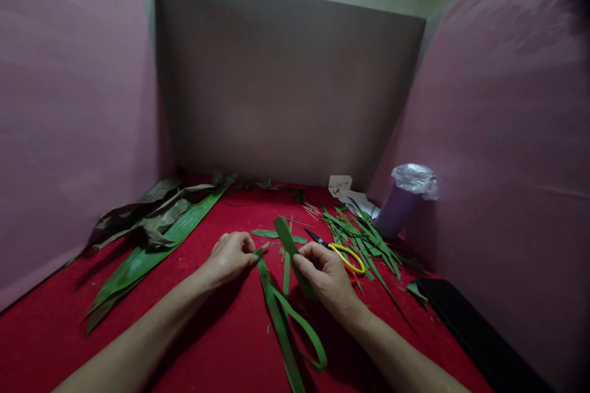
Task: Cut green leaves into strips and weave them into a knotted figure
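Observation:
My left hand (232, 255) is closed in a pinch on the end of a long green leaf strip (282, 319) that runs toward me over the red cloth (221, 331) and loops back on itself. My right hand (325, 271) is closed around another part of the same folded strip, whose free end sticks up above my fingers. Both hands rest low over the cloth, close together.
Scissors with yellow and red handles (346, 258) lie just right of my right hand. Several cut green strips (364, 236) pile beyond them. Large green and dried leaves (152, 227) lie at left. A purple cup covered with plastic (405, 199) and a black flat object (465, 325) sit at right. Pink walls enclose the space.

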The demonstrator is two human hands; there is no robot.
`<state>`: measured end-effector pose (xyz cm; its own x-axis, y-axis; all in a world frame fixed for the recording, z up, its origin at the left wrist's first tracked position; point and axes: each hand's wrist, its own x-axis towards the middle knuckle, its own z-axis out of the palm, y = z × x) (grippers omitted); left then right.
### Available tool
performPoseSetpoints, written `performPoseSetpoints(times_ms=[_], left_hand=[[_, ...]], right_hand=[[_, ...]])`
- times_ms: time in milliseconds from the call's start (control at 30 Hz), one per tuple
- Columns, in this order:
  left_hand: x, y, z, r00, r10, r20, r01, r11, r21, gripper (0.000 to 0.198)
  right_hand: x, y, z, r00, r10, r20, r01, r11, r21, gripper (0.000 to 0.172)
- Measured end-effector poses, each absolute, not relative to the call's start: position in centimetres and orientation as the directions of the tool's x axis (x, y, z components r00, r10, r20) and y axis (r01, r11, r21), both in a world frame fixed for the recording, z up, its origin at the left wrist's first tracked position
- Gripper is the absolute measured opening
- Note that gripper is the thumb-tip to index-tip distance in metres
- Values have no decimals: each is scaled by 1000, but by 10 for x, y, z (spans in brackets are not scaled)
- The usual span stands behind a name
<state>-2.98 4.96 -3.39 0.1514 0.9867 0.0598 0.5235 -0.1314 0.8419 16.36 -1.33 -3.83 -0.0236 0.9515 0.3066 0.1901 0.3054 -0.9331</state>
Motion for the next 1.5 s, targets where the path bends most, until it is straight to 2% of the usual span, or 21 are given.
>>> performPoseSetpoints(times_ms=[200, 333, 533, 933, 1167, 1500], left_hand=[[-25, 44, -24, 216, 975, 42, 420, -132, 898, 13], [-23, 29, -7, 360, 933, -10, 174, -56, 983, 19], [-20, 8, 3, 500, 865, -39, 21, 33, 999, 17], [-9, 0, 3, 496, 863, -97, 25, 97, 995, 23], [-9, 3, 2, 549, 827, -118, 8, 136, 991, 33], [-9, 0, 2, 526, 833, -170, -63, 237, 969, 38]], right_hand=[[167, -9, -33, 21, 959, 282, 171, 274, -946, 23], [170, -8, -29, 51, 963, 266, 158, 255, -954, 23], [169, -10, -24, 9, 967, 254, 99, 252, -963, 23], [164, -21, -18, -100, 974, 205, 35, 210, -977, 29], [165, -22, -18, -166, 954, 249, 55, 261, -964, 26], [167, -20, -23, -212, 950, 230, 55, 247, -968, 23]])
